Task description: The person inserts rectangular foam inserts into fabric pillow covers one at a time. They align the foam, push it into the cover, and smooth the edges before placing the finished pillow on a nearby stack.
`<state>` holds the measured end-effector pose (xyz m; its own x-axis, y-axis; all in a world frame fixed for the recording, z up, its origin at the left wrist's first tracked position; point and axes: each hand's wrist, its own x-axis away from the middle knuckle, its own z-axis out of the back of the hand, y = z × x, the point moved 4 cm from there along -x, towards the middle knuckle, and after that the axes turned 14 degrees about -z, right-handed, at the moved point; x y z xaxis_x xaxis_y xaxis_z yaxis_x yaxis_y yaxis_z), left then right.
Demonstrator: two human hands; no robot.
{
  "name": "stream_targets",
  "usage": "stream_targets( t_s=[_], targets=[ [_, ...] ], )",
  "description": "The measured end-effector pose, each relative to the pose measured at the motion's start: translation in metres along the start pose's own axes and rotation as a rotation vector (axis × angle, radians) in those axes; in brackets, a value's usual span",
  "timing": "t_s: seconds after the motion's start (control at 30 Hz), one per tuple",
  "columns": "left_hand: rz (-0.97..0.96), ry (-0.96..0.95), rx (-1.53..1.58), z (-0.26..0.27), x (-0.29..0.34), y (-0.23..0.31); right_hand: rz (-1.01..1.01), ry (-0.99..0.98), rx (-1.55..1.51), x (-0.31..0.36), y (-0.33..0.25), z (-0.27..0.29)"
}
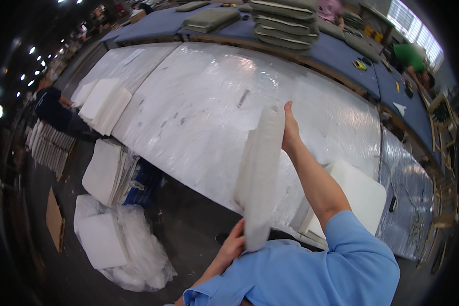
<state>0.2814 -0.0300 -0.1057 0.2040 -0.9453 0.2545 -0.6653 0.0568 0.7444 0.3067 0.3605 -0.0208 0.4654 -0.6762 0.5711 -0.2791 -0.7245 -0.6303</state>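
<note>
A thick white foam cushion (264, 178) stands on edge in front of my body, tilted slightly, above the near edge of the film-covered table. My left hand (232, 240) grips its near lower end, with the fingers bent against the side. At the far upper end, my right hand (290, 130) presses its palm to the right side of the cushion. One digit of that hand points up, and the other fingers are partly hidden by the cushion. Right of my forearm lie white foam pads (359, 196) on the table.
Clear film covers the wide table (199, 107). White pads (106, 104) are piled at its left end, near a person in dark clothes (56, 109). On the floor, more pads (103, 171) and a plastic-wrapped bundle (104, 239) stand left. Green cushions (283, 25) are stacked on the blue bench beyond.
</note>
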Motion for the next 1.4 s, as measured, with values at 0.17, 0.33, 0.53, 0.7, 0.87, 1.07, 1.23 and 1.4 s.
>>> stream_targets(
  t_s=[0.17,0.33,0.53,0.7,0.87,1.07,1.23,1.4],
  targets=[
    [0.029,-0.656,-0.496,-0.029,-0.015,0.004,0.146,0.007,0.731,0.036,0.023,0.011],
    [0.192,-0.661,-0.305,0.005,0.003,-0.006,0.156,0.213,1.281,0.065,0.034,-0.018],
    [0.090,-0.464,-0.447,0.058,0.029,0.020,0.139,0.328,1.355,0.085,0.005,-0.018],
    [-0.073,-0.227,-0.332,0.105,0.059,0.041,0.392,0.236,1.744,0.125,0.051,-0.090],
    [-0.354,0.039,-0.366,0.134,0.064,0.073,0.434,-0.030,2.035,0.172,0.062,-0.143],
    [-0.397,0.166,-0.772,0.130,0.061,0.098,0.860,-0.327,2.244,0.158,0.101,-0.127],
    [-0.446,0.321,-0.876,0.131,0.063,0.096,0.802,-0.434,2.360,0.146,0.131,-0.135],
    [-0.724,0.255,-0.848,0.135,0.044,0.123,0.680,-0.563,2.370,0.151,0.137,-0.166]
  ],
)
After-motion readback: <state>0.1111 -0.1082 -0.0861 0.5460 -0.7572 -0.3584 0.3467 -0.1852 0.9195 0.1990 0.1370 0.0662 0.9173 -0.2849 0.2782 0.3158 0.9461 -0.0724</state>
